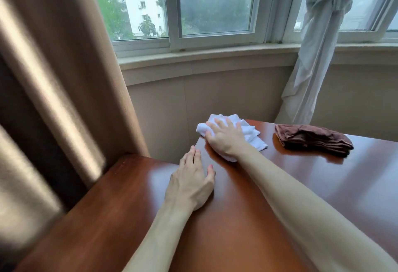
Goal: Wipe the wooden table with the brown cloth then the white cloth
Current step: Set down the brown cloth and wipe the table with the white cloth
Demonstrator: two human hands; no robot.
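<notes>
The crumpled white cloth [231, 130] lies at the far left corner of the wooden tabletop [269, 185] under the spread right hand [225, 139] pressing it, the left hand [190, 182] rests flat nearby, and the folded brown cloth [312, 139] sits apart to the right.
</notes>
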